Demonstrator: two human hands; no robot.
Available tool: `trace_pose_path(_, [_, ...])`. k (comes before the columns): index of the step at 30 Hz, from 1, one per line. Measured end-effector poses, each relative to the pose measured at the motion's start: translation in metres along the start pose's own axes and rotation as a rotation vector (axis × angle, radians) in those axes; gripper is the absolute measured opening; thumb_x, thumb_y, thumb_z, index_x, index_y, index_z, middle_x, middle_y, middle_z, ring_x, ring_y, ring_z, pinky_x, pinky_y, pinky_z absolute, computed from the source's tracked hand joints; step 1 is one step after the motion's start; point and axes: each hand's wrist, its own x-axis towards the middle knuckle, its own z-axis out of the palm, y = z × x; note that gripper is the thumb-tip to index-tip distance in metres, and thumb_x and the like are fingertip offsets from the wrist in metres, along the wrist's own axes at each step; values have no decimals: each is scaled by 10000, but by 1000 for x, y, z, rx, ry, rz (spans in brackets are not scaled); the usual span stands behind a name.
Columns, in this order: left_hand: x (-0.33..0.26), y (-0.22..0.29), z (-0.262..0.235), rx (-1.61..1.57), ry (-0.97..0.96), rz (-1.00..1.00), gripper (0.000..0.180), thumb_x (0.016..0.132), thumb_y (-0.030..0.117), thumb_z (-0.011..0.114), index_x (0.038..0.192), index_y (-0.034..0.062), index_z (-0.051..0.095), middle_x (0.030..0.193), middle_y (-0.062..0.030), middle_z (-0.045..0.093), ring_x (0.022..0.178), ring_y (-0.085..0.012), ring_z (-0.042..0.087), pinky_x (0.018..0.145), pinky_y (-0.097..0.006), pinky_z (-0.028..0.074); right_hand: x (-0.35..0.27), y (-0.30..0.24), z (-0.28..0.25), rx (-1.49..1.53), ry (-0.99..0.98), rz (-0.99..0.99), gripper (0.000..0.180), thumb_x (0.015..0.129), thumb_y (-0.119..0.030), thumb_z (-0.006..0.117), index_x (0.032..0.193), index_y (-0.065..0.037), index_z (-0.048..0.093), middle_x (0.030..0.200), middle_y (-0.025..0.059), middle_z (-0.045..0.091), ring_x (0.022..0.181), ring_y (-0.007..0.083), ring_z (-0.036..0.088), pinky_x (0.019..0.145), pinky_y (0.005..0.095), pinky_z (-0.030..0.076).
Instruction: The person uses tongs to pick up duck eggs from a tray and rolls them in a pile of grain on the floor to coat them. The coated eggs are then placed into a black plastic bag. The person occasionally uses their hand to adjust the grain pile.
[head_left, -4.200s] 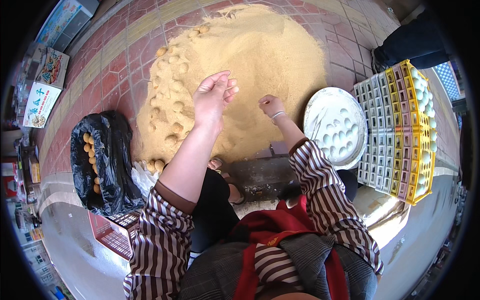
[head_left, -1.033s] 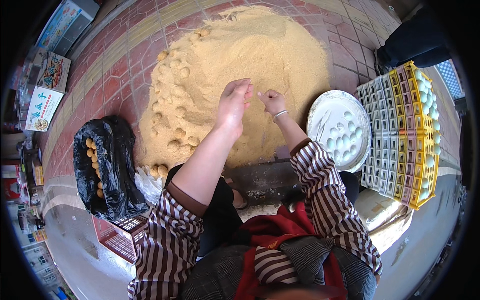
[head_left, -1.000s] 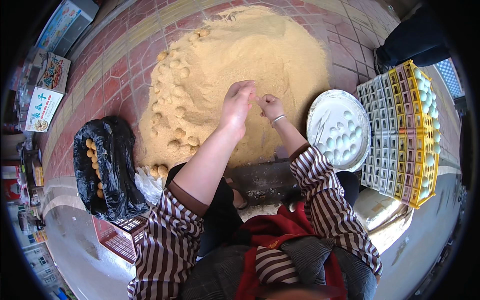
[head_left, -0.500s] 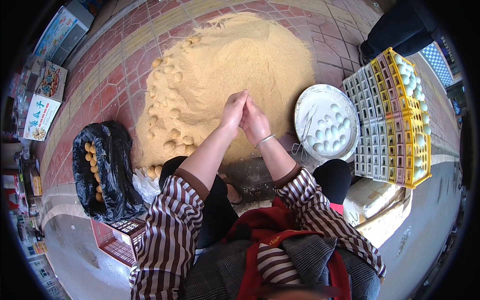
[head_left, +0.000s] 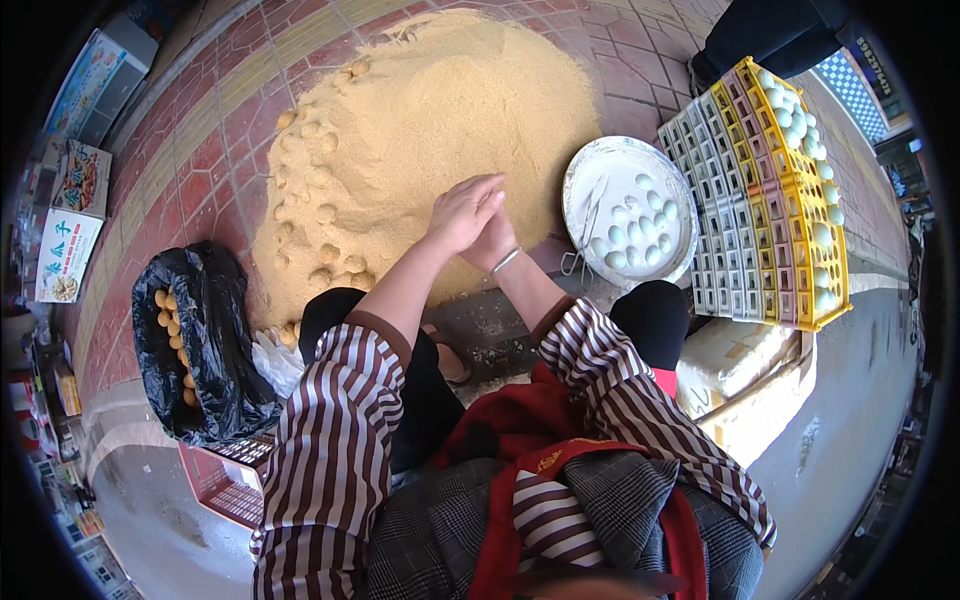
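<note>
Red paving (head_left: 215,140) bears a tan mound (head_left: 450,110), over which left hand (head_left: 462,213) and right hand (head_left: 493,243) press together, any contents hidden, pale eggs (head_left: 634,232) lying rightward in a round pan (head_left: 640,155), nearer the latter hand.

Along the left edge of the paving (head_left: 210,180) we see a white carton (head_left: 68,255) with large blue-green characters and a line of smaller red ones; against its upper edge, a second carton (head_left: 76,178) carries blue-green lettering over a picture; farther up that same edge, a cabinet (head_left: 85,85) has a blue panel whose print is too small for us to read; past the paving's upper right, we make out a run of white digits on a dark panel (head_left: 873,67); a pale package (head_left: 735,365) bears a dark mark near its left edge, unclear to us; the red apron (head_left: 512,415) shows small gold markings we cannot read.
</note>
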Motion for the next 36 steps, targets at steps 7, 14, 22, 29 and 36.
trace_pose_path(7, [-2, -66, 8, 367, -283, -456, 479, 881, 482, 503, 1252, 183, 553, 1241, -119, 557, 1196, -249, 494, 1009, -459, 342, -78, -56, -46, -1297, 162, -35, 421, 843, -369, 580, 1110, -45, 605, 946, 108, 665, 863, 218, 634, 813, 349, 492])
trace_pose_path(14, [-29, 33, -12, 87, -375, -153, 399, 842, 352, 614, 1150, 100, 594, 1124, -116, 607, 1073, -267, 568, 903, -368, 452, -90, -113, -148, -2182, 955, -200, 445, 737, -366, 661, 1008, -18, 601, 985, 192, 654, 932, 339, 629, 831, 407, 494])
trace_pose_path(22, [-104, 95, 23, 87, -292, 22, 175, 718, -1, 587, 850, 105, 632, 863, -102, 617, 809, -317, 608, 729, -411, 482, -74, -114, -182, -1887, 1155, -144, 422, 738, -254, 689, 999, 37, 528, 825, 219, 639, 687, 329, 654, 597, 410, 538])
trace_pose_path(29, [-80, 91, 65, 187, -354, 208, 187, 743, 33, 554, 860, 118, 673, 874, -116, 637, 838, -297, 623, 739, -415, 493, -82, -143, -147, -909, 909, -128, 118, 764, -103, 599, 757, 13, 583, 633, 110, 600, 443, 170, 534, 365, 291, 412])
trace_pose_path(36, [-77, 113, 65, 266, -689, 294, 213, 780, 256, 648, 934, 109, 665, 931, -115, 668, 899, -293, 643, 747, -416, 508, -166, -195, -98, -294, 615, -108, 176, 789, -234, 524, 807, -59, 535, 613, 24, 487, 441, 71, 362, 365, 185, 241])
